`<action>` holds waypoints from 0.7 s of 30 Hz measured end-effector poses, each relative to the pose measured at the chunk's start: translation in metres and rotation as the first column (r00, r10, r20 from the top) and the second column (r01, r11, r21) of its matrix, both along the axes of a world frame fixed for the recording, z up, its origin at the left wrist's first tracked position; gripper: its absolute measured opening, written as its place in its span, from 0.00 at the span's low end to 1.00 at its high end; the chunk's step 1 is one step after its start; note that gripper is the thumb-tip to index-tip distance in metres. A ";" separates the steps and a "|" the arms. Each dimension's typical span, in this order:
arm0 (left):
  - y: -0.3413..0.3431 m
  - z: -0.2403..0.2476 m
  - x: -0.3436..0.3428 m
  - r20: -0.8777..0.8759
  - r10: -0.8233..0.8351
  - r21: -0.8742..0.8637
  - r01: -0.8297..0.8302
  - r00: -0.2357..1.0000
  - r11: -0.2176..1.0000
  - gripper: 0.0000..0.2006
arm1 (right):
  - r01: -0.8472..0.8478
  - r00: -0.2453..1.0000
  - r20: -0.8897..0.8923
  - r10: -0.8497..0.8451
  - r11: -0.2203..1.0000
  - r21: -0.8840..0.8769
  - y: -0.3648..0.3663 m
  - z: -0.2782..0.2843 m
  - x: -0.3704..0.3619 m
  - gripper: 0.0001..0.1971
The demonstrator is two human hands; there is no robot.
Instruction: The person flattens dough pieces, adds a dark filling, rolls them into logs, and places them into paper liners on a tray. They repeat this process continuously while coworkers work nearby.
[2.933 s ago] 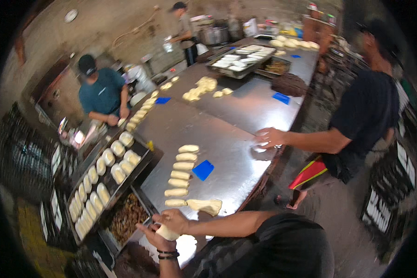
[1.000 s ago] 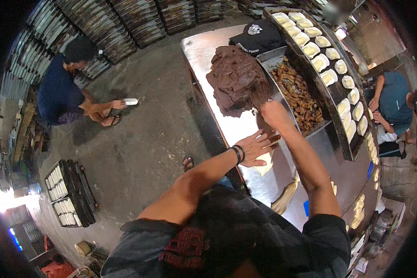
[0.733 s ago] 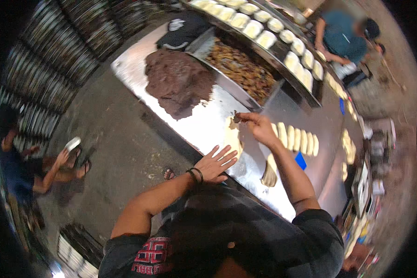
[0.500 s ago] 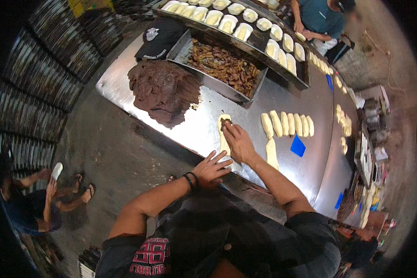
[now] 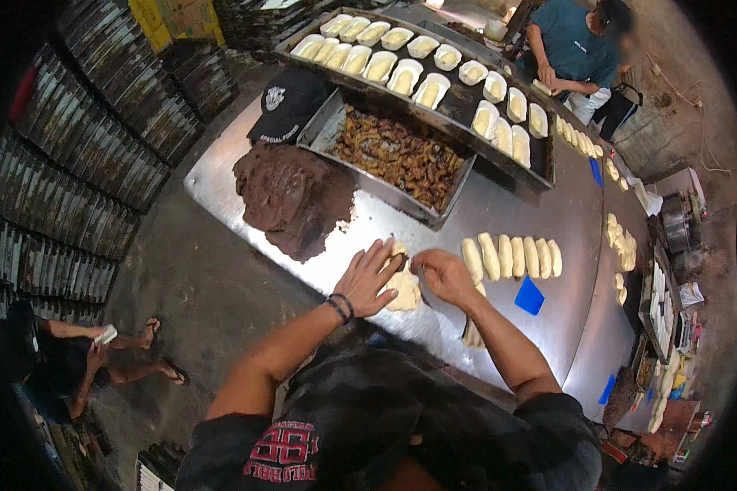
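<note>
A flattened piece of pale dough [image 5: 403,295] lies on the metal table in front of me, with a little dark filling near its far end. My left hand [image 5: 367,280] rests over the dough's left side, open, fingers stretched out. At the upper right of the dough is my right hand [image 5: 445,275], closed, fingers curled in toward the thumb; what they pinch, if anything, is hidden. Another dough strip [image 5: 472,333] lies partly behind my right forearm. Beyond my left hand is a large mound of dark brown paste [image 5: 291,196].
A row of several dough rolls [image 5: 517,257] and a blue scraper [image 5: 530,296] lie to the right. A metal pan [image 5: 323,139] holds browned filling; behind it a tray [image 5: 546,168] carries dough in white paper cups. A black cap [image 5: 291,105] sits beside the pan. Two other people are nearby.
My left hand has moved forward onto the dough. My right hand has drawn back from the filling, moved right and curled its fingers. The view has shifted slightly.
</note>
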State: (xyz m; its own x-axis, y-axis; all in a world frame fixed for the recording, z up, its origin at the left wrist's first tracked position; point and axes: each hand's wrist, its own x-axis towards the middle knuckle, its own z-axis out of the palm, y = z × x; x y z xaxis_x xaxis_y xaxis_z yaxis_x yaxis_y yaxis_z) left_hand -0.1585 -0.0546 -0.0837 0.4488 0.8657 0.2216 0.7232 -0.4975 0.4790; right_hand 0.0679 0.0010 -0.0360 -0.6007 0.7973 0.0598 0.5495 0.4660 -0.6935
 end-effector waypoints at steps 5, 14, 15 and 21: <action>0.003 -0.008 0.002 0.237 0.470 -0.040 -0.475 0.850 0.879 0.24 | 0.122 0.992 -0.053 -0.116 0.984 0.128 0.132 0.026 0.002 0.13; 0.003 -0.011 0.005 0.132 0.521 0.053 -0.531 0.843 0.846 0.16 | -0.301 0.852 0.492 0.179 0.936 0.181 0.245 0.007 -0.052 0.21; 0.003 -0.009 0.005 0.136 0.519 0.053 -0.529 0.844 0.847 0.16 | -0.277 0.817 0.555 0.153 0.950 0.145 0.247 0.003 -0.055 0.19; 0.004 -0.006 0.004 0.181 0.506 0.035 -0.520 0.843 0.854 0.17 | -0.279 0.858 0.498 0.127 0.929 0.243 0.267 0.004 -0.057 0.15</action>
